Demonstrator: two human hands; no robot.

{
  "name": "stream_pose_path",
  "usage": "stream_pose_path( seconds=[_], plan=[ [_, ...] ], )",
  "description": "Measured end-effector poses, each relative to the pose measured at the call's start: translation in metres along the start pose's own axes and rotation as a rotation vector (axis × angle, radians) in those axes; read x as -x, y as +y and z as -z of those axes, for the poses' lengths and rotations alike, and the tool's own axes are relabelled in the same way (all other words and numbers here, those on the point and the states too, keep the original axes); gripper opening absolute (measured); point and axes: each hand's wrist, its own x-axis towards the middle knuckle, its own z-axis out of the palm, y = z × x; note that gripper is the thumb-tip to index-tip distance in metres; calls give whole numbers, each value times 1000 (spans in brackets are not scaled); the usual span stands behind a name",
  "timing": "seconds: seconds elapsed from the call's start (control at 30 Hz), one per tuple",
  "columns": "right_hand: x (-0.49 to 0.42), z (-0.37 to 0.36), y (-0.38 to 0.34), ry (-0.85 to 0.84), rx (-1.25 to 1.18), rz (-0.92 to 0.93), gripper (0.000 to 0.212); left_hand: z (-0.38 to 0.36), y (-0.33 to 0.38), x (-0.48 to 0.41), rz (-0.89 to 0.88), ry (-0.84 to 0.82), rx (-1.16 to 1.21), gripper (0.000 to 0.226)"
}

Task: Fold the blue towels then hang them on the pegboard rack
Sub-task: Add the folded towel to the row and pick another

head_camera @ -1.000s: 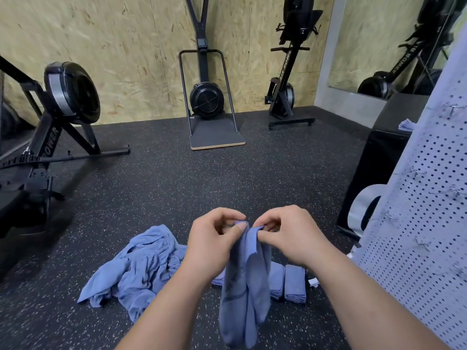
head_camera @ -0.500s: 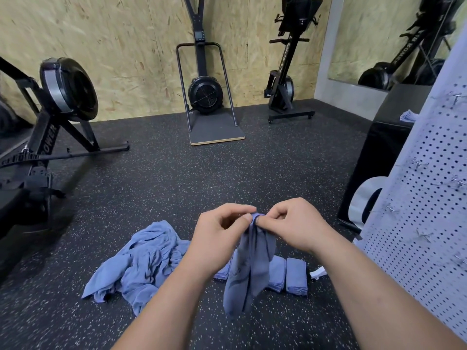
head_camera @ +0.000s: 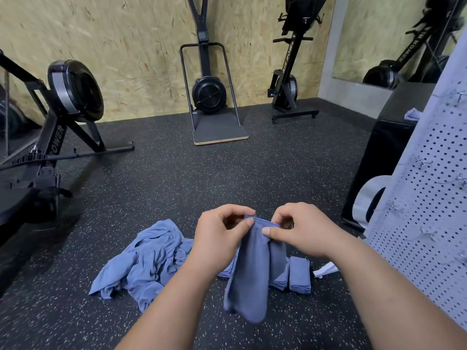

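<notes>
A blue towel [head_camera: 255, 271] hangs in front of me, folded lengthwise. My left hand [head_camera: 219, 238] pinches its top edge at the left and my right hand [head_camera: 300, 229] pinches the same edge at the right, a short span of hem stretched between them. A crumpled heap of blue towels [head_camera: 146, 258] lies on the floor to the left. Folded blue towels [head_camera: 299, 275] lie in a row on the floor behind the hanging one, partly hidden by it. The white pegboard rack [head_camera: 427, 198] with metal hooks stands at the right.
The floor is black speckled rubber [head_camera: 177, 185]. A rowing machine [head_camera: 58, 117] fills the left side. A ski trainer [head_camera: 209, 94] and another machine [head_camera: 288, 79] stand at the plywood back wall. A black box [head_camera: 384, 152] sits beside the pegboard; a white scrap [head_camera: 326, 269] lies near its foot.
My hands have drawn slightly apart along the towel's top edge, spreading the hem between them. The hanging towel now looks shorter and flatter than a second ago.
</notes>
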Motion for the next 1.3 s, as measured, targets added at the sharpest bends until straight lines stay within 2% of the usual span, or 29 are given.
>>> stream_pose_path(
  seconds=[0.2, 0.3, 0.43, 0.77, 1.03, 1.17, 1.3],
  plan=[
    [-5, -15, -5, -61, -195, 83, 13, 1, -3, -1, -9, -3, 16, 19],
    [-9, -20, 3, -102, -123, 80, 12, 8, -9, -2, -84, 32, -116, 22],
    [-9, -16, 22, -121, -27, 26, 14, 26, -14, -7, -104, 137, -159, 22],
    [9, 7, 79, 35, 215, -156, 15, 71, -35, -6, -31, 340, -305, 20],
    [18, 6, 76, 203, 333, -69, 11, 72, -47, -4, -146, 302, -598, 18],
    [22, 3, 77, 163, 388, -141, 16, 71, -49, -2, -117, 332, -615, 11],
    [20, -1, 77, 157, 308, -135, 6, 71, -49, -3, -53, 367, -597, 8]
  ],
)
